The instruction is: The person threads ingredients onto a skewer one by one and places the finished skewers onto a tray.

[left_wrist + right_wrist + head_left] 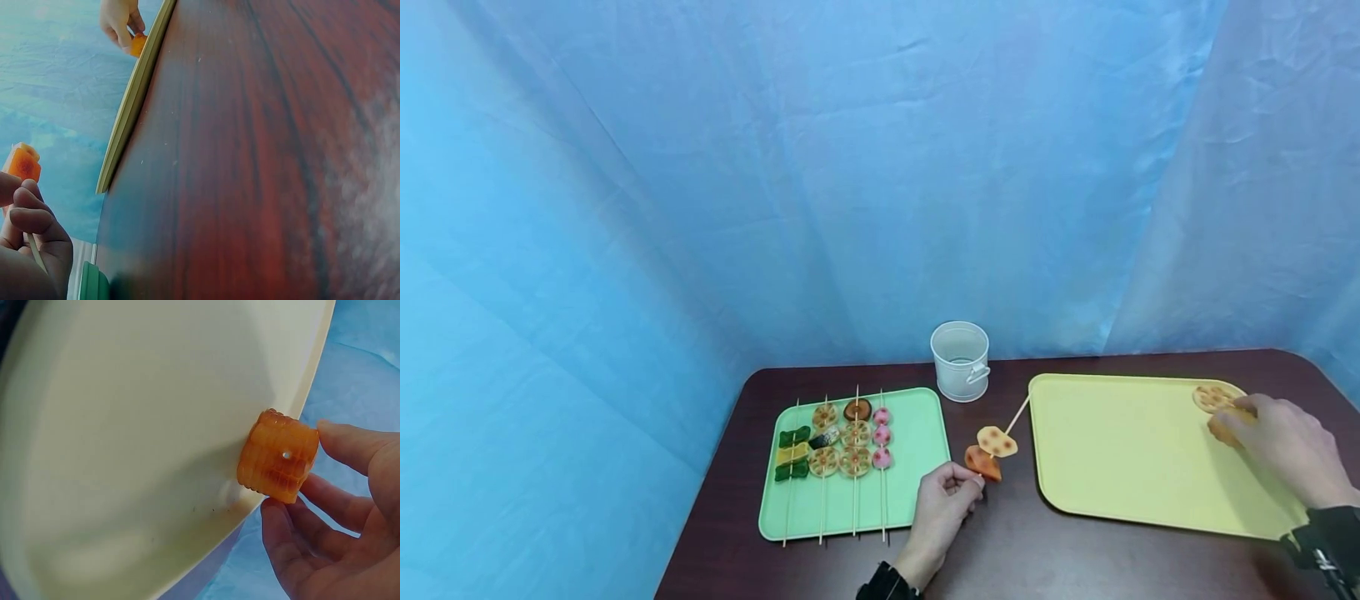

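My left hand [943, 504] pinches the lower part of a wooden skewer [1017, 414] in front of the gap between the trays. Threaded on it are an orange wedge-shaped piece [983, 463] close to my fingertips and a pale brown-spotted slice [997, 442] above. Its bare tip points up and right, overlapping the yellow tray's corner in the head view. Over the right end of the yellow tray [1120, 467], my right hand [1292, 446] holds a grilled corn chunk [278, 456] between thumb and fingers. A small hole shows in the chunk's side.
A lotus root slice [1213, 398] lies at the yellow tray's far right. Several loaded skewers lie side by side on the green tray [917, 433] at left, including one with pink balls [882, 436]. A white bucket [961, 367] stands behind, between the trays.
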Motion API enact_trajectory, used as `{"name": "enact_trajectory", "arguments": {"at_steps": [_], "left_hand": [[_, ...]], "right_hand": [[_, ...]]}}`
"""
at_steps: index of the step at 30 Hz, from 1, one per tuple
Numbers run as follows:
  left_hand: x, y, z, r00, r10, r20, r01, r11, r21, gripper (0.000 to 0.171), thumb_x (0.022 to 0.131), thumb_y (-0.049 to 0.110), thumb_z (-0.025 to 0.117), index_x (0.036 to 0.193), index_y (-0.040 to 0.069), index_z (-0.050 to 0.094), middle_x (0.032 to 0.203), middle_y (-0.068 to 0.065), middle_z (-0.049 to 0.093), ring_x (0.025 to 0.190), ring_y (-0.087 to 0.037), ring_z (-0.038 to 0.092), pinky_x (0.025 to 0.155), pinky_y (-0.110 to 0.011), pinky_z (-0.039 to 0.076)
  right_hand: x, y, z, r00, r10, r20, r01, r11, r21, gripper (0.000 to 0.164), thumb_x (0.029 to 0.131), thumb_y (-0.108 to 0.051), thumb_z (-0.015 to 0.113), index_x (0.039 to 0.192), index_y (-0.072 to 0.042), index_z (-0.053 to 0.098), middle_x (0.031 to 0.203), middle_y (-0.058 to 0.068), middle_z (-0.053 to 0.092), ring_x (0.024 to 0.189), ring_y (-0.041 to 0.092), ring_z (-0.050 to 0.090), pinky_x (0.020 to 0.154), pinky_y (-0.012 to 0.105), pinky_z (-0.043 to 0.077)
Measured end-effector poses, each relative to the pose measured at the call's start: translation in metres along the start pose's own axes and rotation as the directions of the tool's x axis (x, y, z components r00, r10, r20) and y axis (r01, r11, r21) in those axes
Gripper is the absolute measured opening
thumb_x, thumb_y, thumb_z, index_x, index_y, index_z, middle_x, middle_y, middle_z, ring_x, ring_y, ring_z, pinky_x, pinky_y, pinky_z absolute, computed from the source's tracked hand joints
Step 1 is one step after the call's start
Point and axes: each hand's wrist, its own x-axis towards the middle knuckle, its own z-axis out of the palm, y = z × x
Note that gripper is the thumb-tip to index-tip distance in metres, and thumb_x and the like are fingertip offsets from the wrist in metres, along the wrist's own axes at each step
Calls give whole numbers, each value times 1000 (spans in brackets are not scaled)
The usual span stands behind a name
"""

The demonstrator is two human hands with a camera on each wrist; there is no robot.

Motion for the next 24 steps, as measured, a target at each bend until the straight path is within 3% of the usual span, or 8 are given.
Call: {"name": "enact_trajectory", "arguments": {"at_steps": [6,13,17,24], "left_hand": [[0,1,2,1000,-15,3,15,1000,3,7,90,9,73,89,3,70,73,-3,67,59,-10,52,51,-21,37],[-1,2,4,1000,-24,4,24,1000,0,8,90,10,72,89,3,70,72,-2,66,58,-10,51,50,-21,36],[-1,3,4,1000,-24,2,24,1000,-4,8,90,9,72,90,2,70,73,-3,66,59,-10,50,50,-21,37],[-1,1,2,999,-33,0,33,999,-10,7,89,10,73,89,3,69,73,-2,67,60,-10,52,53,-20,39]], "right_hand": [[-7,-2,1,999,-23,-29,24,1000,15,55,98,-28,68,120,20,52,104,40,54,90,54,51,71,64,41],[-14,-6,7,999,3,-50,-2,999,38,58,99,-31,68,122,18,49,116,43,37,108,59,36,81,71,36],[-15,-6,8,999,18,-40,-16,998,54,62,98,-36,69,121,17,46,116,43,35,107,58,35,80,70,35],[-15,-3,9,998,55,-22,-54,996,75,71,93,-36,74,121,21,43,104,42,49,90,55,50,71,60,40]]}}
